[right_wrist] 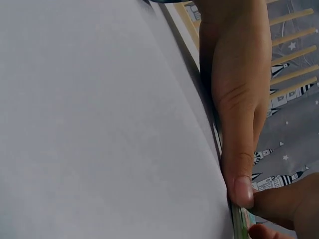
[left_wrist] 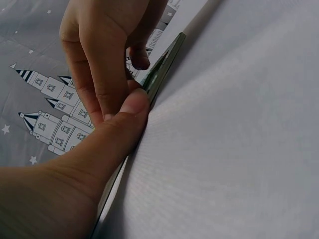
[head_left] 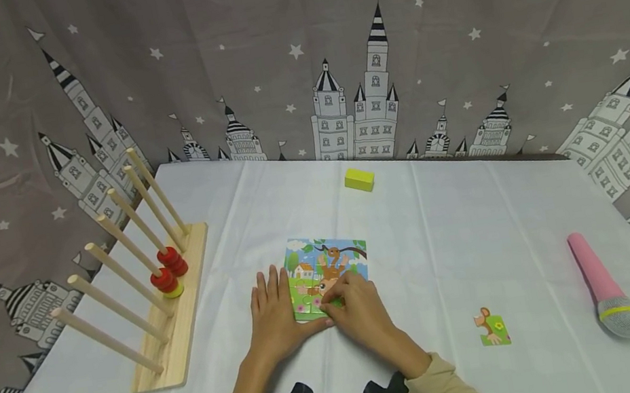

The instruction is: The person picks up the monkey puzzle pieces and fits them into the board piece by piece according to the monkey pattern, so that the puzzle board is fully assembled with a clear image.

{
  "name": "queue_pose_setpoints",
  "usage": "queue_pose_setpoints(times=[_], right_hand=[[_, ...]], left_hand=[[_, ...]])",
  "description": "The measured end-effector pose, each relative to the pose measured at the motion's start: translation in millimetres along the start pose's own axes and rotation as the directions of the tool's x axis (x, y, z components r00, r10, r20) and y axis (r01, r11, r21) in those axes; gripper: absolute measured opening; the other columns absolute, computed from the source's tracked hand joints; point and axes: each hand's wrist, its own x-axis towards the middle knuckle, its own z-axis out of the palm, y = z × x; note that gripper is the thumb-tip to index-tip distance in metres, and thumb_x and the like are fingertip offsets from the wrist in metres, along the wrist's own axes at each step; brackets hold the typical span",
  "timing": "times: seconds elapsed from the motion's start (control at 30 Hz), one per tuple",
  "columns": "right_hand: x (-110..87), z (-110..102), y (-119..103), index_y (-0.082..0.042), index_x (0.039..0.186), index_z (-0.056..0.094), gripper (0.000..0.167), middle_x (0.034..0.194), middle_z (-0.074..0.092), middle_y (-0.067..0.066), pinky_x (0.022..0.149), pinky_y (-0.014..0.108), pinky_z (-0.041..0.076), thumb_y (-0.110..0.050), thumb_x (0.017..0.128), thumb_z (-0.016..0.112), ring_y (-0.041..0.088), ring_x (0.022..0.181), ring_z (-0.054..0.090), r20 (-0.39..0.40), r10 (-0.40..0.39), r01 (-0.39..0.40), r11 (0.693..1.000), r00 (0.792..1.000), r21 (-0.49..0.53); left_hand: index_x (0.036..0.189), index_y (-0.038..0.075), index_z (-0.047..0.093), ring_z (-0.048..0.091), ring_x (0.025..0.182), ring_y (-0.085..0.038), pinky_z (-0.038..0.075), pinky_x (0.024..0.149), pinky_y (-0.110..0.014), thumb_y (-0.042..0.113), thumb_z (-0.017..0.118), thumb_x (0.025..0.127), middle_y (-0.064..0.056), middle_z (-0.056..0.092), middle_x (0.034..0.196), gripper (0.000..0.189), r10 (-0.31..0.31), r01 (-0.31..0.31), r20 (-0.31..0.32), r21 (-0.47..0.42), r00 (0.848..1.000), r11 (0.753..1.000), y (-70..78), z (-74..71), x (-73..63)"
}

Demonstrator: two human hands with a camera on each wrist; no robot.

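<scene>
A jigsaw puzzle (head_left: 302,257) with a monkey, a house and trees lies flat on the white cloth in the head view. My left hand (head_left: 275,316) rests along its left side, fingers straight, thumb stretched along the near edge. At the lower right part of the picture, my right hand (head_left: 360,306) pinches a puzzle piece between curled fingers and thumb. The left wrist view shows that piece (left_wrist: 171,60) tilted, one edge raised, close by the left thumb (left_wrist: 134,102). The right fingers hide most of its picture. Farther right lies a loose puzzle piece (head_left: 497,328) with part of the monkey.
To the left stands a wooden peg rack (head_left: 191,333) with upright rods, two of them carrying red rings (head_left: 173,261). A yellow block (head_left: 359,180) sits near the back. At the far right lies a pink toy microphone (head_left: 600,275). A grey castle-print curtain (head_left: 264,33) hangs behind the table.
</scene>
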Motion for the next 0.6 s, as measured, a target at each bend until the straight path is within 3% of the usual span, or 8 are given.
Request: queue_pose_setpoints(times=[0.23,0.6], right_hand=[[-1.9,-10.4,1.9,-0.016,0.081,0.074,0.008,0.08,0.062,-0.004,0.069,0.029,0.029,-0.017,0.073,0.072,0.013,0.079,0.053,0.04,-0.001,0.004,0.997,0.999,-0.071],[-5.7,-50.9,18.2,-0.008,0.093,0.072,0.02,0.092,0.07,0.004,0.074,0.037,0.031,-0.016,0.075,0.071,0.019,0.082,0.058,0.096,0.1,-0.102,0.995,0.99,0.007]], left_hand=[[0.143,-0.005,0.014,-0.001,0.139,-0.041,0.004,0.111,-0.055,0.061,0.073,0.059,-0.024,0.008,0.151,0.122,-0.007,0.007,0.004,-0.008,1.0,1.0,-0.4,0.0,-0.4],[0.142,-0.005,0.015,0.0,0.139,-0.041,0.005,0.111,-0.055,0.061,0.073,0.059,-0.024,0.008,0.151,0.121,-0.001,0.001,-0.004,-0.012,1.0,1.0,0.1,0.6,0.0]])
